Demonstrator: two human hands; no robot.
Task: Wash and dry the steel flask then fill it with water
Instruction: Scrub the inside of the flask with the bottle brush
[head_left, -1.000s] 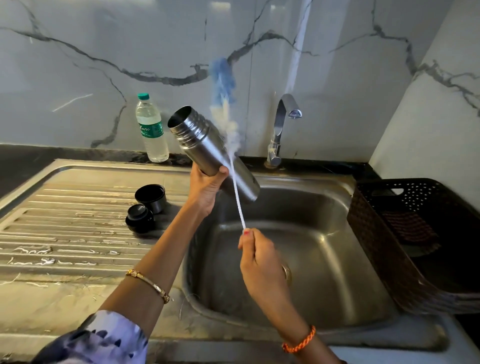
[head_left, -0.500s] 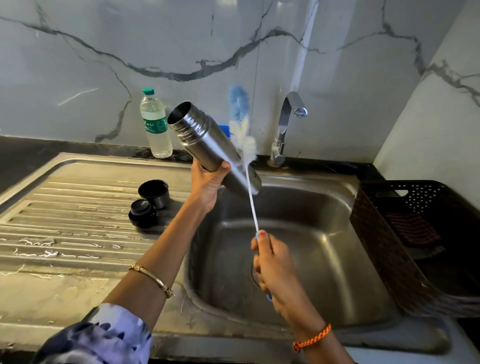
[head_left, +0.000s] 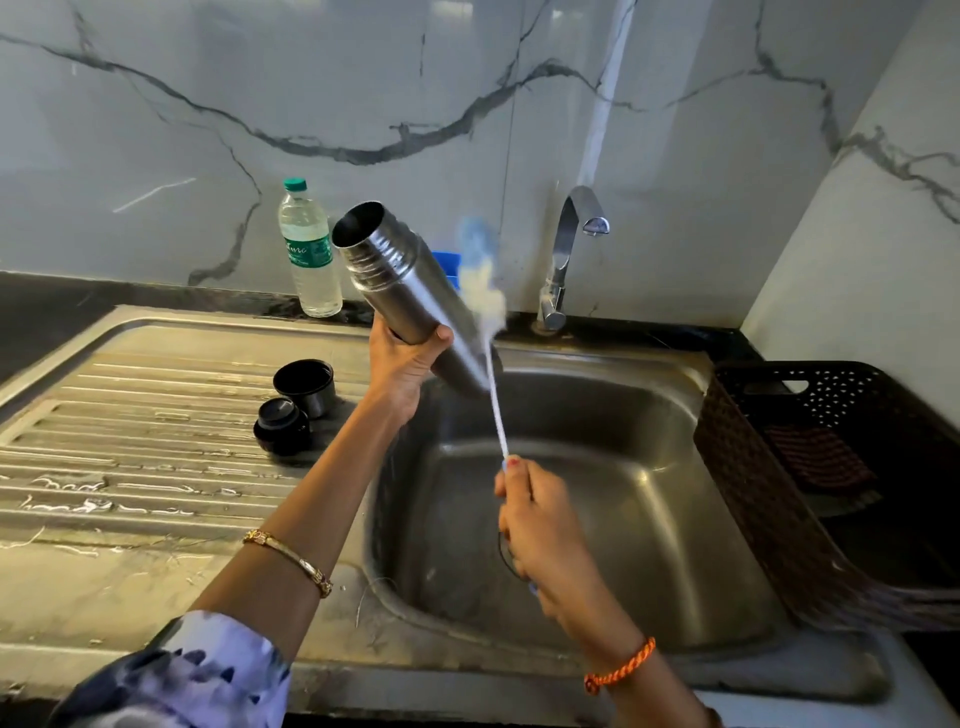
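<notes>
Steel flask (head_left: 410, 301) getting held up over the sink (head_left: 597, 395), mouth open and tipped up-left.

Left hand (head_left: 402, 369) has its fingers and thumb wrapped round the lower body of it. Right hand (head_left: 540, 525) is curled tight round the thin white handle of a bottle brush (head_left: 483, 280), whose blurry blue-and-white head sits just beside the flask's right side, outside it. Two black caps (head_left: 293, 402) sit on the wet drainboard (head_left: 130, 441), touching. Plastic water bottle (head_left: 307, 249) stands at the back wall, tap (head_left: 569, 249) near the right, dark basket (head_left: 779, 519) beside the sink.
</notes>
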